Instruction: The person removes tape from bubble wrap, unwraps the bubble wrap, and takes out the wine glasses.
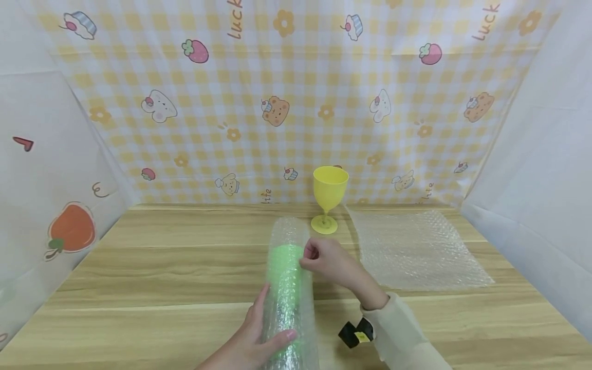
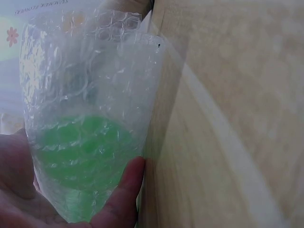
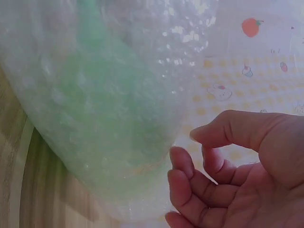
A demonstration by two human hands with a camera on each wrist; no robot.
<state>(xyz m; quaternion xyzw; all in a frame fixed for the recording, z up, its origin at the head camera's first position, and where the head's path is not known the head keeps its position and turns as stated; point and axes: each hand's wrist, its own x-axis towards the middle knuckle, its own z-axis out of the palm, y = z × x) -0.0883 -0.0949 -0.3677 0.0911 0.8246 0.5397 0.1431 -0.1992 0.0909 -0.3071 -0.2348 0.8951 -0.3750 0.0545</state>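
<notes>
A green goblet lies on its side inside a roll of clear bubble wrap, its bowl toward the far end. In the left wrist view its round green foot and part of the stem show through the film. My left hand grips the near part of the roll, thumb on one side and fingers on the other. Beside the roll's far half is my right hand. Its fingers are loosely bent, and in the right wrist view nothing shows between thumb and fingertips, close to the wrap's edge.
A yellow goblet stands upright behind the right hand, near the checked cloth backdrop. To the right, a flat sheet of bubble wrap lies on the wooden table. White cloth hangs on both sides.
</notes>
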